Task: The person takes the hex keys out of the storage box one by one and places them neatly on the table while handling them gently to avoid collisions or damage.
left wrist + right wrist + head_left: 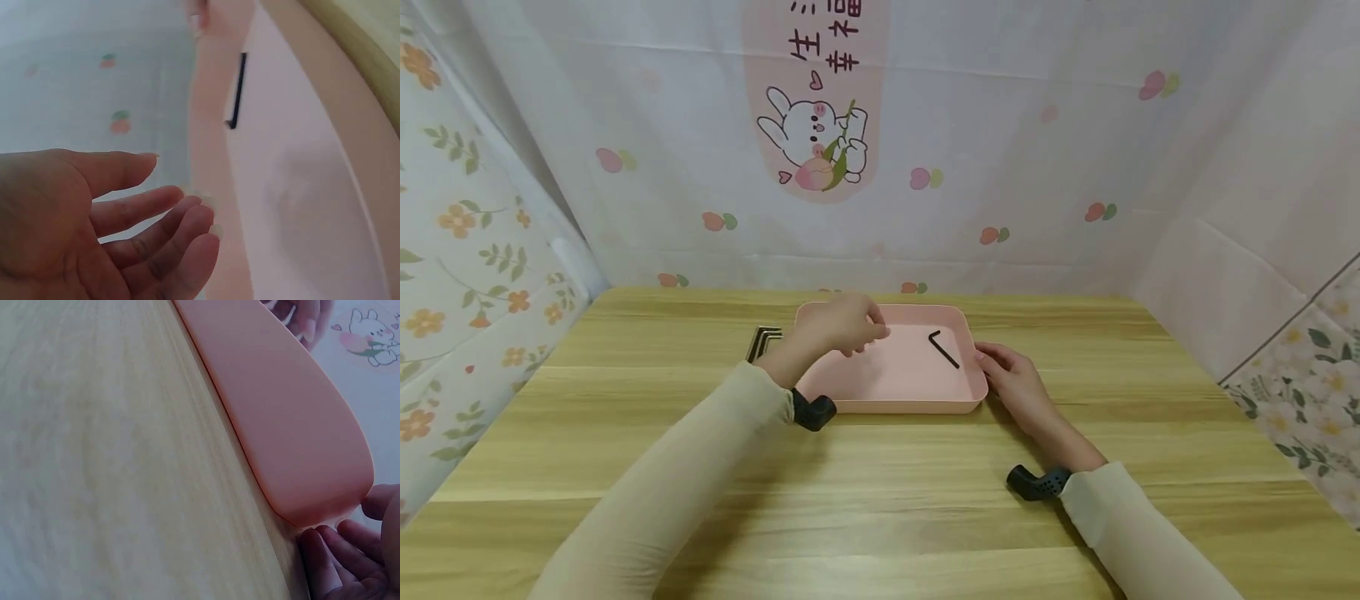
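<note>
A shallow pink tray (pixel 880 385) with rounded corners sits on the wooden table. Inside it, toward the right end, lies a black L-shaped hex key (pixel 945 351). My left hand (pixel 848 323) hovers over the tray's left half, fingers loosely bent, nothing between them; in the left wrist view the thumb stands apart from the fingertips (pixel 203 215). At the tray's right end my right hand (pixel 1017 382) holds the side, thumb at the rim and fingers low against the outer wall, as the right wrist view shows.
Several L-shaped hex keys (pixel 762 340) lie nested just left of the tray, partly hidden by the left forearm. Behind the table hangs a white curtain (pixel 1000 150) with a rabbit print. Patterned cloths (pixel 475 208) close off both sides.
</note>
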`<action>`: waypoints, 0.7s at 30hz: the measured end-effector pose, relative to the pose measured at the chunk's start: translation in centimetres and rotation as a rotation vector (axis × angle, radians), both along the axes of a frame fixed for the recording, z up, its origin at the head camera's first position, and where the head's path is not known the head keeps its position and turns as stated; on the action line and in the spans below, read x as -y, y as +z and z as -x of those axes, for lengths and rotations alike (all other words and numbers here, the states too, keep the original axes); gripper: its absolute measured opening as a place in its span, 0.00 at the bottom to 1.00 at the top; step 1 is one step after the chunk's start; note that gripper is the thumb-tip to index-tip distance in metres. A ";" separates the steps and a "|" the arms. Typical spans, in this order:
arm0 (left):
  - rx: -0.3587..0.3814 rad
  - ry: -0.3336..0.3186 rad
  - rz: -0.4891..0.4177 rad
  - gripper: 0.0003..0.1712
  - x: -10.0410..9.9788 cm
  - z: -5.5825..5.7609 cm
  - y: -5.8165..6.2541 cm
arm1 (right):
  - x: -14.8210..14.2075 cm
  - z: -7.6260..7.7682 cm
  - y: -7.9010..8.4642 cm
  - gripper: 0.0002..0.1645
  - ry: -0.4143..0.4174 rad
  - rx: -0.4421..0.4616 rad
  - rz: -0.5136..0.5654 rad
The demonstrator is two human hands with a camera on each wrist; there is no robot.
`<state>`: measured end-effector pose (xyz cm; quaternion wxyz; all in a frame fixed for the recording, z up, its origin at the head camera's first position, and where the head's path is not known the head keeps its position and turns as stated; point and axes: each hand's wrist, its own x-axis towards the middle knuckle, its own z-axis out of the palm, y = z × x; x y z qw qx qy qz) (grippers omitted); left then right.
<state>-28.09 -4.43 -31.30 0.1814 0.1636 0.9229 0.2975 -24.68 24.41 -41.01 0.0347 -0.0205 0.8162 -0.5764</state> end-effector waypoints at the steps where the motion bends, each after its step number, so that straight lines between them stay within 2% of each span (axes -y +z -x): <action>1: 0.007 -0.003 0.009 0.17 -0.5 0.1 0.1 | 0.0 0.0 0.0 0.32 0.001 -0.002 0.001; 6: 0.074 0.011 -0.037 0.16 -2.3 0.5 -0.5 | -0.1 0.0 0.0 0.32 0.012 -0.012 0.004; 13: 0.170 0.075 -0.123 0.17 -4.6 2.0 -3.1 | -0.3 0.1 -0.6 0.32 0.008 -0.010 -0.006; 21: 0.274 0.147 -0.284 0.13 -5.8 2.5 -3.8 | -0.3 0.3 -0.6 0.32 0.011 -0.021 -0.003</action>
